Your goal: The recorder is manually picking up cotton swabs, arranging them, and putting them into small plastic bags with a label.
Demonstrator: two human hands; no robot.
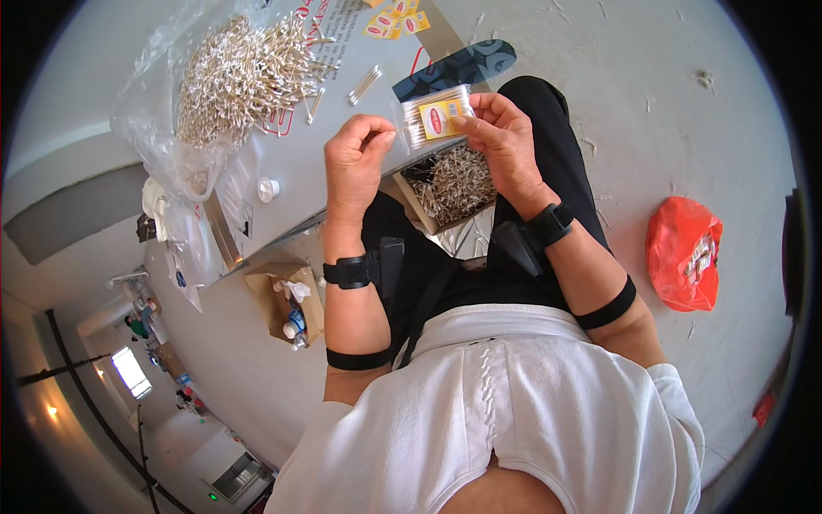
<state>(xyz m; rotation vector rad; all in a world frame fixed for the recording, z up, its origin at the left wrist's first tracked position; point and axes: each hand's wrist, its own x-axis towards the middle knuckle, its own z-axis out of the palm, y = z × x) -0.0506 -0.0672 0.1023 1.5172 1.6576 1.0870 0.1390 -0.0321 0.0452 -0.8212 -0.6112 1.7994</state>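
My right hand grips a small clear pack of cotton swabs with a yellow and red label card inside, thumb across its front. Facing it from the left, my left hand is closed in a pinch. Thin clear film at the pack's left end reaches close to those fingertips; whether they hold it is too fine to tell. Below the pack, a cardboard box filled with loose cotton swabs sits between my legs. A small bundle of swabs lies on the table beyond my left hand.
A large heap of cotton swabs spills from a clear plastic bag on the grey table. Yellow label cards and a small white round container lie there too. A red bag and a cardboard box with bottles flank me.
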